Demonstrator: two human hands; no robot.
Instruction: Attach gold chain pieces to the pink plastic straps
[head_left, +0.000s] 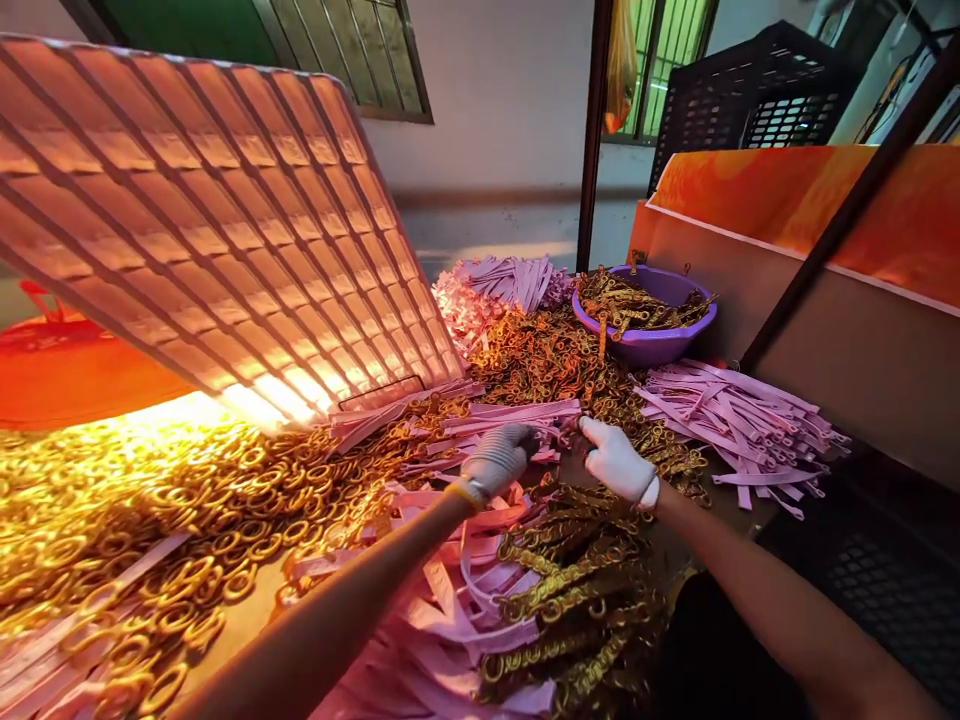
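Note:
My left hand, in a pale glove with grey stripes, is over a pile of pink straps in the middle of the table. Its fingers are curled, and what they hold is too small to make out. Facing it, my right hand wears a white glove and has its fingertips pinched together near the end of a pink strap. Whatever lies in that pinch is hidden. Below both hands are gold chain pieces with clasps and loose pink straps.
Gold rings cover the left side under a bright light. A ribbed, tilted panel leans above them. A purple basin holds gold clasps at the back. Finished-looking pink straps lie at right, near a dark pole.

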